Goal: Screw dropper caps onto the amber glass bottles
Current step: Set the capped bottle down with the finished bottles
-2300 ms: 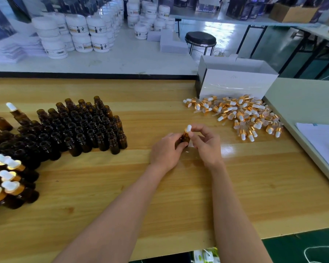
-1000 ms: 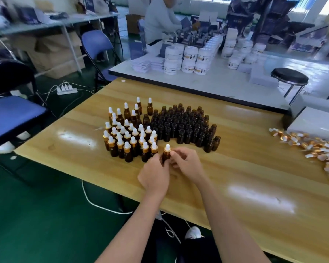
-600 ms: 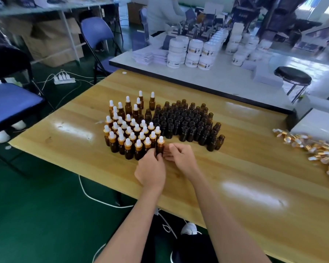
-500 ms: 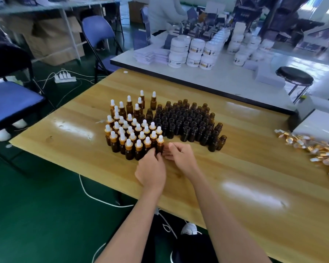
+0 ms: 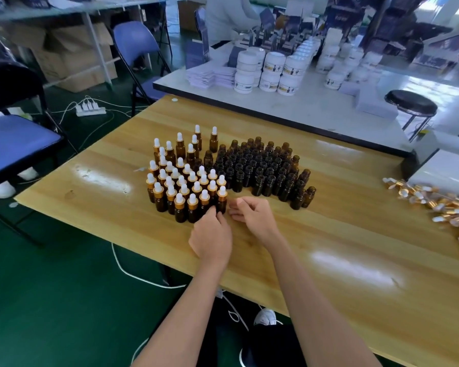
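Observation:
A block of capped amber bottles [image 5: 180, 186] with gold collars and white bulbs stands on the wooden table [image 5: 329, 247]. To its right is a cluster of uncapped amber bottles [image 5: 263, 170]. The front-right capped bottle [image 5: 221, 198] stands at the block's corner. My left hand [image 5: 211, 234] pinches this bottle low at its foot with its fingertips. My right hand [image 5: 252, 215] hovers just right of the bottle with loosely curled fingers, holding nothing. Loose dropper caps [image 5: 440, 205] lie in a heap at the right edge.
A white box [image 5: 443, 168] sits behind the cap heap. A white table [image 5: 302, 107] behind carries white jars [image 5: 270, 72]. Blue chairs [image 5: 13, 139] and cables stand on the green floor to the left, and a black stool [image 5: 411, 104] stands at the back right.
Both hands carried the capped bottle left and set it at the front-right corner of the capped block. My right hand has let go and drawn back slightly.

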